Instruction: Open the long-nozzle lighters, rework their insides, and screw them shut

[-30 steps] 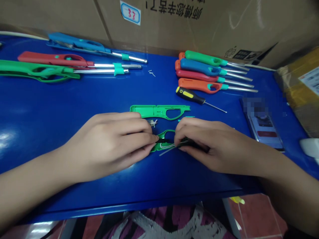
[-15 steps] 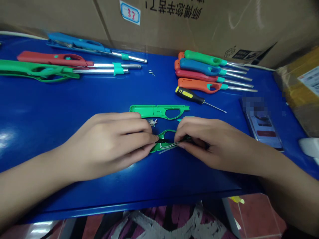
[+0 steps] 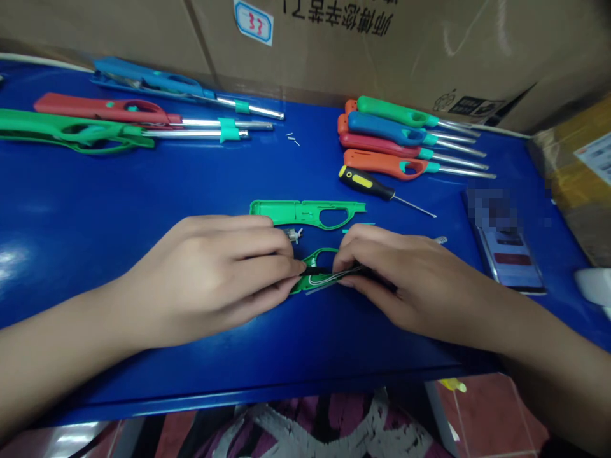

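Observation:
My left hand (image 3: 224, 277) is closed around the rear of a green lighter half shell (image 3: 302, 282), its thumb and fingertips beside a black part (image 3: 314, 271) lying in it. At the shell's front end, my right hand (image 3: 401, 273) pinches thin pale wires (image 3: 327, 278) between thumb and fingers. A clear strip pokes out along the shell's near edge. Both palms hide the shell's two ends. Just beyond lies the other green half shell (image 3: 281, 212), hollow side up. Between the halves a small part with a metal end (image 3: 294, 235) shows past my left fingers.
Back left lie blue, red and green lighters (image 3: 105, 111); several finished-looking lighters (image 3: 382, 162) are stacked back right. A black-and-yellow screwdriver (image 3: 365, 181), tiny screws (image 3: 292, 138) and a phone (image 3: 515, 257) lie on the blue table (image 3: 191, 172). Cardboard boxes (image 3: 334, 57) stand behind.
My right fingers have shifted slightly at the wires, which lie closer along the shell now. My left hand keeps its hold. The whole view has moved a little.

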A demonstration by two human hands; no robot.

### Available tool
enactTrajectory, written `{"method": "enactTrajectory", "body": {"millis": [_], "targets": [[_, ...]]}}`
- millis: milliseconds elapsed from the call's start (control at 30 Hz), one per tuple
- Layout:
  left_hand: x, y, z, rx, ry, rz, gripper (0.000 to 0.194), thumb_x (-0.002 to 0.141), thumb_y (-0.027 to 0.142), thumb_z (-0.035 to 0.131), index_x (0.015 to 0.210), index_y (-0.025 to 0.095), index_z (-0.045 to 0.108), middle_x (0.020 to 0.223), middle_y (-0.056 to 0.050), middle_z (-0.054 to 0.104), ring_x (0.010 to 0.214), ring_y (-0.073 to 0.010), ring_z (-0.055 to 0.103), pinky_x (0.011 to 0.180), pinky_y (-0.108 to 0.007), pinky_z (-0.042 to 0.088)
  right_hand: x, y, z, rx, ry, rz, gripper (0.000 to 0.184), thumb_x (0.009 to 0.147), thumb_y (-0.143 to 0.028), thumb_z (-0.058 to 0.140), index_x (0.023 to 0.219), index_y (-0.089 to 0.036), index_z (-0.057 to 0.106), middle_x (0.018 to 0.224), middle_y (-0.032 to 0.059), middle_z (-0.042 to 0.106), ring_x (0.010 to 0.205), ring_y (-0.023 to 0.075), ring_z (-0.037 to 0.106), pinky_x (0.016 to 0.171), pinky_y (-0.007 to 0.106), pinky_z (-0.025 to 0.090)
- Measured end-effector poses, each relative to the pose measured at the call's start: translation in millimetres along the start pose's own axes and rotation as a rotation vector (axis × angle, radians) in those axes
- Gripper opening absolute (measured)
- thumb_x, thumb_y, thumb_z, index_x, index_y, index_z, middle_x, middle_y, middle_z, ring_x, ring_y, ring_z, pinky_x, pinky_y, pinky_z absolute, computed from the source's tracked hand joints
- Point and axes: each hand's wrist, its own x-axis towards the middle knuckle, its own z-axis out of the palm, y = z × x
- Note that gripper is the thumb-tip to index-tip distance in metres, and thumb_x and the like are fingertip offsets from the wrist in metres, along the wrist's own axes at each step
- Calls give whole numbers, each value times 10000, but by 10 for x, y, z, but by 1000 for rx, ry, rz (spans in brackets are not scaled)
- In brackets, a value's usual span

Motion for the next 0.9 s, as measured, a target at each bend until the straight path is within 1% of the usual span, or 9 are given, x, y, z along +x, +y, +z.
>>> {"method": "enactTrajectory", "body": {"millis": [167, 300, 367, 533, 733, 900], "targets": [[3, 8, -10, -14, 0, 4, 117, 1031, 198, 618, 1008, 158, 726, 895, -60, 765, 783, -215, 725, 698, -364, 562, -4, -10, -26, 58, 6, -7, 106, 1049, -188, 520, 1063, -226, 618, 1083, 14, 673, 923, 149, 635, 757, 298, 444], [-5, 5, -4, -5, 5, 7, 114, 1032, 198, 618, 1009, 158, 722, 904, -56, 768, 789, -215, 724, 695, -364, 564, -6, -8, -33, 83, 30, -11, 99, 1021, -181, 568, 1083, -227, 630, 1071, -5, 669, 898, 127, 616, 732, 274, 428], [-1, 6, 2, 1, 5, 11, 111, 1034, 193, 613, 1012, 162, 718, 905, -53, 770, 795, -214, 729, 703, -360, 567, 1, 1, -27, 97, 43, -10, 110, 1027, -177, 562, 1092, -223, 638, 1060, -5, 671, 898, 125, 611, 748, 270, 431], [20, 11, 0, 12, 8, 17, 130, 1045, 183, 586, 999, 166, 706, 894, -43, 773, 778, -204, 729, 686, -347, 568, 27, 26, -9, 107, 49, -26, 115, 1038, -175, 548, 1022, -211, 655, 996, 7, 669, 858, 135, 595, 741, 279, 426], [37, 17, -8, 13, 15, 19, 135, 1051, 191, 577, 1008, 194, 705, 891, -27, 773, 765, -194, 724, 672, -335, 558, 36, 29, -23, 124, 50, -37, 131, 999, -126, 569, 1023, -216, 661, 983, 9, 677, 782, 135, 561, 719, 289, 420], [43, 27, -18, 13, 23, 22, 131, 1045, 184, 583, 1010, 171, 708, 886, -40, 772, 771, -206, 731, 677, -347, 568, 22, 37, -42, 125, 44, -41, 130, 997, -117, 579, 1035, -209, 663, 1004, -7, 673, 753, 112, 537, 721, 278, 415]]}}
